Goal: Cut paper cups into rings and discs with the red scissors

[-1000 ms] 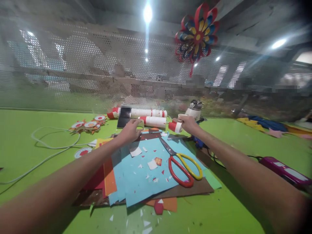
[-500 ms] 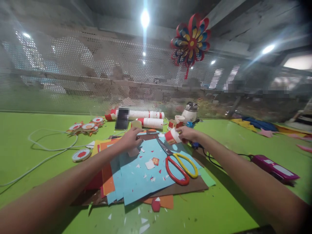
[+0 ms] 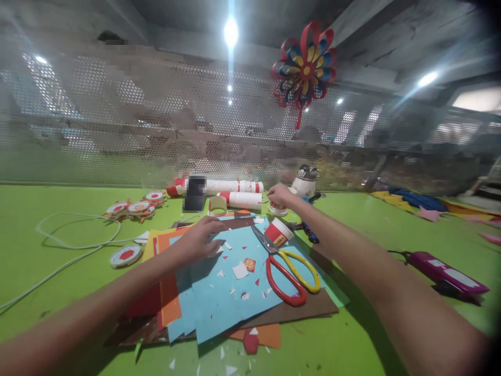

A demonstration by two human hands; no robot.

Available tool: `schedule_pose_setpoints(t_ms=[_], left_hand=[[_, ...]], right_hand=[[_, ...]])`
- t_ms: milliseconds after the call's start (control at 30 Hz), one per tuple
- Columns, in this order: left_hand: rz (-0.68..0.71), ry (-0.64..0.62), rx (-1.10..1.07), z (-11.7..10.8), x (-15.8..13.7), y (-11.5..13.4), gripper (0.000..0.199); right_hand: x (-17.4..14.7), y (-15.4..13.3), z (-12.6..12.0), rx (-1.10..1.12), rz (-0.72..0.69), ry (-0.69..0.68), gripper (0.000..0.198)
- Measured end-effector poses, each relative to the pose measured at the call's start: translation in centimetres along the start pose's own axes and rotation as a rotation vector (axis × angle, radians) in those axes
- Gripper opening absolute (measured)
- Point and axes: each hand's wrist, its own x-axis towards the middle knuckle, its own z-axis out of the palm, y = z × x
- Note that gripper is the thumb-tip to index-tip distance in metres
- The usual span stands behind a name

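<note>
My left hand point(image 3: 201, 239) rests on the light blue paper point(image 3: 223, 308), fingers spread, with a small white piece under its fingertips. Farther back, my right hand point(image 3: 282, 195) is closed around a red and white paper cup point(image 3: 278, 210), whose upper part it hides. Another paper cup point(image 3: 278, 233) lies tilted on its side at the paper's back right. Against that cup lie large scissors point(image 3: 270, 246) with one red and one yellow handle. White and red paper scraps point(image 3: 240, 270) are scattered over the blue sheet.
Behind the paper stack are a phone point(image 3: 194, 193), a tape roll point(image 3: 217, 206), stacked white cups point(image 3: 240, 200) and a white jar point(image 3: 304, 183). Round paper ornaments point(image 3: 139, 208) and a white cable point(image 3: 74, 257) lie left. A purple device point(image 3: 446, 272) is at right.
My right hand has let go of the tilted cup, which now lies on the paper, and has moved back to another cup. My left hand has shifted slightly nearer, its fingers more spread.
</note>
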Motion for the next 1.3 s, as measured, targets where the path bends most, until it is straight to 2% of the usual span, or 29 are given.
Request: schedule_pose_setpoints(t_ms=[133, 300, 467, 633, 800, 933, 1033, 1133, 1167, 1200, 1233, 1267, 1300], left_hand=[[0.048, 0.035, -0.023, -0.1, -0.4, 0.1, 0.037], [0.041, 0.025, -0.033, -0.6, -0.7, 0.3, 0.036], [0.042, 0.019, -0.037, -0.6, -0.8, 0.3, 0.034], [0.007, 0.023, -0.015, -0.8, -0.7, 0.3, 0.031], [0.03, 0.029, 0.001, -0.9, -0.8, 0.1, 0.032], [0.061, 0.044, 0.007, -0.8, -1.1, -0.4, 0.033], [0.08, 0.044, 0.002, -0.9, -1.2, -0.4, 0.032], [0.087, 0.029, -0.007, -1.0, -1.3, 0.0, 0.03], [0.088, 0.021, -0.007, -1.0, -1.4, 0.2, 0.029], [0.09, 0.015, -0.006, -1.0, -1.5, 0.3, 0.028], [0.091, 0.008, -0.003, -0.8, -1.6, 0.4, 0.027], [0.095, 0.001, 0.001, -0.7, -1.7, 0.4, 0.025], [0.102, -0.002, 0.007, -0.5, -1.7, 0.4, 0.024]], right_hand=[[0.6, -1.3, 2.2, -0.03, 0.023, -0.067, 0.032], [0.2, -0.9, 2.6, -0.051, 0.027, -0.088, 0.032], [0.1, -0.2, 2.4, -0.033, -0.007, -0.002, 0.032], [0.3, -0.3, 2.1, 0.141, -0.078, 0.123, 0.032], [-0.4, -0.4, -0.4, 0.457, -0.2, 0.269, 0.029], [-3.9, -0.1, -3.9, 0.7, -0.373, 0.306, 0.018], [-9.0, 0.1, -5.2, 0.797, -0.513, 0.144, 0.022], [-14.7, 0.5, -5.1, 0.736, -0.58, -0.153, 0.017], [-16.2, 0.8, -4.9, 0.677, -0.588, -0.31, 0.019], [-17.3, 1.1, -4.8, 0.541, -0.58, -0.613, 0.022], [-18.0, 1.5, -4.6, 0.443, -0.554, -0.839, 0.028], [-18.2, 1.8, -4.5, 0.397, -0.532, -0.916, 0.038], [-17.9, 2.1, -4.3, 0.382, -0.518, -0.886, 0.045]])
